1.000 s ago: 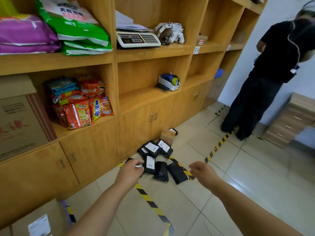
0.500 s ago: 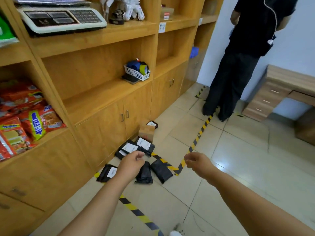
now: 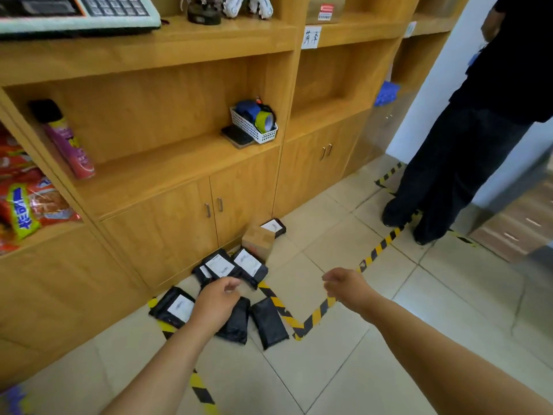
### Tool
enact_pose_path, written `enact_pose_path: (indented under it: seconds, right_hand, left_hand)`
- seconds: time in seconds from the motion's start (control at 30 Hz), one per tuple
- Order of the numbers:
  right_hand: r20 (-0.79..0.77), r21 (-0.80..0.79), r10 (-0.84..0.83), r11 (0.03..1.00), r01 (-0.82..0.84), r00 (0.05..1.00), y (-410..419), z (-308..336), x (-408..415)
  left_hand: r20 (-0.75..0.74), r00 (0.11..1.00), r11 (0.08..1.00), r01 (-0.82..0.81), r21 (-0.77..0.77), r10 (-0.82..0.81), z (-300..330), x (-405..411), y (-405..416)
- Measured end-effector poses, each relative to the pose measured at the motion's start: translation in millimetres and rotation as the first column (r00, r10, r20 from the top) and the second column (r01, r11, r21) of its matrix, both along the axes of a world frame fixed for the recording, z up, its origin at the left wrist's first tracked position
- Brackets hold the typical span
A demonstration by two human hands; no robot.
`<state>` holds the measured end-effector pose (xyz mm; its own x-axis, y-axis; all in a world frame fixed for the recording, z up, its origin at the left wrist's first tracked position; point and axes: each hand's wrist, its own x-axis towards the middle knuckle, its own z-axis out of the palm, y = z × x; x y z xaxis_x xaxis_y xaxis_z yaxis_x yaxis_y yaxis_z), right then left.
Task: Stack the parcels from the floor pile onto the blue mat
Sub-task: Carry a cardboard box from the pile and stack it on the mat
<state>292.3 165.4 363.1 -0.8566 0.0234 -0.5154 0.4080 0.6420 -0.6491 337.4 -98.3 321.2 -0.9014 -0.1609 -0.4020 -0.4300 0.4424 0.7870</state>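
A pile of black plastic parcels lies on the tiled floor against the cabinet. One labelled parcel (image 3: 179, 307) is at the left, two labelled ones (image 3: 220, 265) (image 3: 250, 263) lie behind, and two plain ones (image 3: 238, 323) (image 3: 269, 322) lie in front. A small cardboard box (image 3: 258, 241) and another black parcel (image 3: 273, 227) sit further back. My left hand (image 3: 217, 301) hovers over the pile, loosely curled and holding nothing. My right hand (image 3: 344, 284) hangs empty to the right of the pile. A blurred blue patch (image 3: 12, 396) shows at the bottom left corner.
A wooden shelf unit with cabinet doors (image 3: 214, 205) fills the left and back. A person in black (image 3: 449, 175) stands at the right. Yellow-black tape (image 3: 314, 319) marks the floor. On the shelves are a white basket (image 3: 254, 127), a spray can (image 3: 70, 145) and snack packs (image 3: 27, 205).
The view has come closer to the pile and swung right. Both hands have reached further forward, the left one now over the parcels. Nothing has been picked up.
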Motion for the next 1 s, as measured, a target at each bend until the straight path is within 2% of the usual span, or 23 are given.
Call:
enact_pose_path:
  seconds: [0.3,0.6,0.87,1.0]
  right_hand:
    - [0.005,-0.002,0.127,0.992,-0.127,0.992,-9.8,-13.6,-130.8]
    - [0.049,-0.017,0.187,0.982,-0.186,0.981,-18.5,-9.2,-265.9]
    - [0.080,-0.071,0.218,0.975,-0.212,0.973,-17.4,-30.3,-356.5]
    - [0.112,-0.104,0.287,0.955,-0.276,0.951,-14.3,-53.4,-411.5]
  left_hand:
    - [-0.001,0.994,0.994,-0.108,-0.009,0.108,-11.4,-119.8,5.1]
    - [-0.002,0.994,0.994,-0.107,0.029,0.107,-10.9,-257.8,3.5]
    - [0.038,0.983,0.983,-0.182,0.025,0.181,-28.6,-331.8,12.0]
    - [0.085,0.955,0.957,-0.288,0.022,0.285,-47.8,-362.8,23.0]
